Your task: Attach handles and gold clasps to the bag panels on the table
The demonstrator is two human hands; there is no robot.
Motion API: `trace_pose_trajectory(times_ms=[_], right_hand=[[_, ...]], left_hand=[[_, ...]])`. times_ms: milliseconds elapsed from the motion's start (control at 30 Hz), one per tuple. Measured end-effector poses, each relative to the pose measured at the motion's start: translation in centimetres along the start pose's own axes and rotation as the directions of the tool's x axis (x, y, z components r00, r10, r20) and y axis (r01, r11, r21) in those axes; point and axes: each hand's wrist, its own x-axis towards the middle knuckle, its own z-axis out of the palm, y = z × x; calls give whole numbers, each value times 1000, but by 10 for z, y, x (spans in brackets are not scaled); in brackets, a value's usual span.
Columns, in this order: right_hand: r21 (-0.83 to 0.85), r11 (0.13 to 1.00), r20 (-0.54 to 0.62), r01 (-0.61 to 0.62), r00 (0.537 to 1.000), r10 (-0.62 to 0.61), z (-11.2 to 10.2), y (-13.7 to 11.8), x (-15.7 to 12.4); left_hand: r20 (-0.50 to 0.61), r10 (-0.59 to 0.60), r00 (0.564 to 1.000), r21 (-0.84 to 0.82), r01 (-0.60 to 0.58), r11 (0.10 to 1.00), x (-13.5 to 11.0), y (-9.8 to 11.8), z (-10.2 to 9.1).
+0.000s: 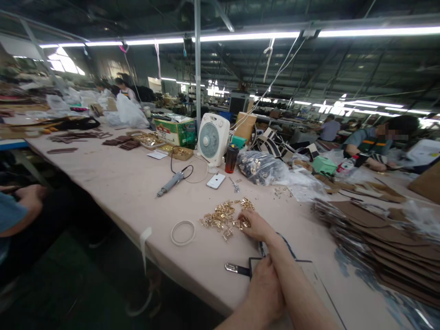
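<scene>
My right hand (255, 225) reaches forward across the pale table (130, 183). Its fingers are curled into a scattered pile of small gold metal fittings (222, 219) and pinch pieces at the pile's right edge. My left hand (264, 288) lies nearer to me on a flat pale panel (314, 275) with a dark strap (243, 271) that ends in a silver metal tip (231, 267). My right forearm crosses over its fingers and hides them. A white ring (183, 232) lies left of the pile.
Behind the pile are a white phone (216, 180), an electric screwdriver (170, 184), a small white fan (213, 138), a dark bottle (231, 158) and a plastic bag of parts (263, 167). Brown flat pieces (378, 238) are stacked at right. Other people sit at left (20, 206) and far right (374, 142).
</scene>
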Motion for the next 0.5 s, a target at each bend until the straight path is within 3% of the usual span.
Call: trace_pose_trajectory(times_ms=[233,400,500], right_hand=[[23,983,-99,-183,978,184,-1,-1,-9],[51,940,-237,-337,910,339,-6,2,-14],[85,946,-276,-312,905,323,-14,-6,-21]], left_hand=[[-4,-48,999,-45,48,998,-5,-2,2],[-1,-20,1000,-7,20,1000,-1,-1,-2],[-23,-31,999,-27,30,999,-1,5,-10]])
